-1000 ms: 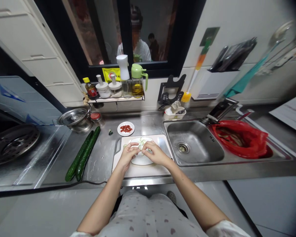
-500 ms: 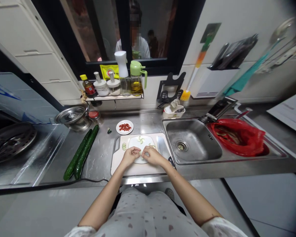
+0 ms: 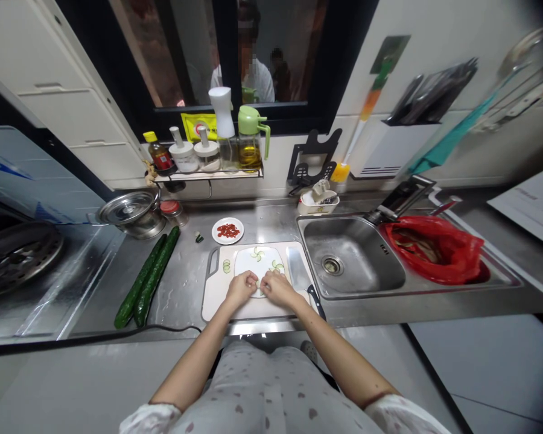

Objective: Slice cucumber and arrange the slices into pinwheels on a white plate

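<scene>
My left hand [image 3: 242, 287] and my right hand [image 3: 277, 287] meet over the near part of a white plate [image 3: 268, 258], fingers pinched together. Pale green cucumber slices [image 3: 258, 283] show between the fingertips, mostly hidden by them. Farther up the plate lies a pinwheel of thin cucumber slices [image 3: 257, 254], with a second slice cluster [image 3: 277, 266] to its right. The plate rests on a cutting board [image 3: 217, 301]. A short row of cucumber slices [image 3: 227, 266] lies on the board left of the plate. On the right side of the board is a kitchen knife [image 3: 297, 265] with a black handle.
Two whole cucumbers [image 3: 156, 280] lie at the left, near a lidded steel pot [image 3: 138, 217]. Behind the board stands a small dish of chopped red pieces [image 3: 227, 240]. The sink [image 3: 353, 253] is at the right, with a red plastic bag [image 3: 461, 253] beside it. Seasoning bottles line a shelf [image 3: 208, 176].
My fingers have closed in tighter, and both hands have turned slightly over the plate's near part. The right-hand slice cluster and the knife handle now show more. The camera view has shifted slightly.
</scene>
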`<state>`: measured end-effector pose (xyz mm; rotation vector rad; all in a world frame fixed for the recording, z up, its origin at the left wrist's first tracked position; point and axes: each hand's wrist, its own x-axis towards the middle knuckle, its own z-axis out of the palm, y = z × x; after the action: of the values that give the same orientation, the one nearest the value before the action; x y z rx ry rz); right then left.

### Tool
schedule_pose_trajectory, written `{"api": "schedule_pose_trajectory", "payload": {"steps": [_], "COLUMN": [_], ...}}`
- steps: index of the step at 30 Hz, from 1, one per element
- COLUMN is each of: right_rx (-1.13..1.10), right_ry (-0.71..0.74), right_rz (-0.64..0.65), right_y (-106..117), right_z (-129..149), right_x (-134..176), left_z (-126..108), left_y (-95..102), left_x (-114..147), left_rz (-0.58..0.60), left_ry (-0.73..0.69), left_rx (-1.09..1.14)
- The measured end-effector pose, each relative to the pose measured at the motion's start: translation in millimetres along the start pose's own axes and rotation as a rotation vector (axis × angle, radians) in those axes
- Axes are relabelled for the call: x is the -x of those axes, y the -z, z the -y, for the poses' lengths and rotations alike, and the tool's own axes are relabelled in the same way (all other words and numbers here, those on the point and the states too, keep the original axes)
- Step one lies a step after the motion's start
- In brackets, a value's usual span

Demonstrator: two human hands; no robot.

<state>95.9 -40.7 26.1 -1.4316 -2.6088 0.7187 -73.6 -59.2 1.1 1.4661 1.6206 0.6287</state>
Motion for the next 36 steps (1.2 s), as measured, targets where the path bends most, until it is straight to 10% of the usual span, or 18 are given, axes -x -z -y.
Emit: {"api": "schedule_pose_trajectory", "payload": {"steps": [14,36], "right_rx": [0.074,0.066], "right_ry": [-0.005,0.035], "right_rz": [-0.088,-0.175], "right_y": [-17,-29], "right_z": [-1,2], "right_x": [7,19], "left_z": [-18,-15], "left_y": [-0.4,1.7], "left_x": [8,7], "left_rz": [0.016,-0.002], "left_ry": [-0.005,0.022], "left_rx": [-0.396,-0.421]}}
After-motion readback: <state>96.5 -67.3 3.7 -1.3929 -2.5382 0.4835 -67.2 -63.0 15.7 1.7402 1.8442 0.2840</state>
